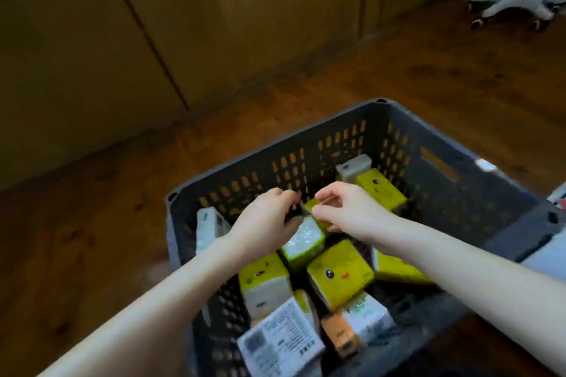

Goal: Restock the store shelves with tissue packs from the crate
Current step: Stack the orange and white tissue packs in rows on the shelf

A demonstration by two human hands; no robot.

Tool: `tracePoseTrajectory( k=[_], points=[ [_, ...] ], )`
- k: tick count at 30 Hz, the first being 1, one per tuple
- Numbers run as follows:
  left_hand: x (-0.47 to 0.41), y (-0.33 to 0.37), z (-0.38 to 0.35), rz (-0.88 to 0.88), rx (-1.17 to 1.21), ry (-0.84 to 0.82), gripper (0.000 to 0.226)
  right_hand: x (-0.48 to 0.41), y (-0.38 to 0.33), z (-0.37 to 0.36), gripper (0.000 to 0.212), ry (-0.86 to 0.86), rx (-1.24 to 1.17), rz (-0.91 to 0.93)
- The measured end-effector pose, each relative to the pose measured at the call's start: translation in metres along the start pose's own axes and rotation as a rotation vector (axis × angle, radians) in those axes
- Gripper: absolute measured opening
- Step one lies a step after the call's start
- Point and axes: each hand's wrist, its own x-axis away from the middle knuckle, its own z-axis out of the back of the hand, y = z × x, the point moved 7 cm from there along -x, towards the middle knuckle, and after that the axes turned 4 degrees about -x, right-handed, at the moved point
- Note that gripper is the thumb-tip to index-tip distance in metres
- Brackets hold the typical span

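Crate (444, 193): dark grey, slotted walls, open top, standing on the floor (92, 239), near and right of centre
Pack (317, 208): yellow-green, in the crate's middle toward the far wall, between both hands, mostly hidden by them
Left hand (266, 217): reaches in from the near left; fingers and thumb curled, pinching the pack's left end
Right hand (346, 208): reaches in from the near right; fingers bent, thumb and fingertips gripping the pack's right end
Green-edged pack (303, 242): white top, lying just near of the held pack, under the left hand
Yellow packs (340, 275): cartoon face print; two near the middle, one far right, one under the right forearm
White packs (211, 226): one upright at the left wall, one at the far wall
Label pack (281, 343): white, printed text, near edge
Orange pack (340, 337): just right of the label pack
Floor: brown wood
Panels (92, 40): tan, far side
Chair base (520, 6): white, on castors, far right
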Motion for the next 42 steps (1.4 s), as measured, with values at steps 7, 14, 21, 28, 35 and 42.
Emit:
tracePoseTrajectory(
  k=[7, 14, 21, 28, 35, 42],
  points=[
    [0.008, -0.120, -0.009, 0.373, -0.382, -0.199, 0.045, -0.043, 0.005, -0.071, 0.025, -0.163, 0.053, -0.142],
    [-0.003, -0.128, -0.010, 0.441, -0.216, -0.171, 0.034, -0.047, 0.011, -0.085, 0.034, -0.183, 0.119, -0.177],
    [-0.024, -0.088, 0.005, 0.354, 0.078, -0.149, 0.040, -0.037, 0.000, -0.082, 0.052, -0.251, 0.085, -0.132],
    [-0.046, -0.027, 0.030, 0.262, 0.365, -0.012, 0.030, -0.019, -0.015, -0.032, 0.041, -0.086, -0.091, -0.049],
    [-0.054, 0.047, 0.053, 0.134, 0.553, 0.215, 0.020, 0.020, -0.007, 0.072, 0.028, 0.275, -0.150, 0.024],
    [-0.049, 0.137, 0.046, 0.058, 0.810, 0.180, 0.052, 0.100, -0.003, 0.193, 0.032, 0.535, -0.395, 0.098]
  ],
)
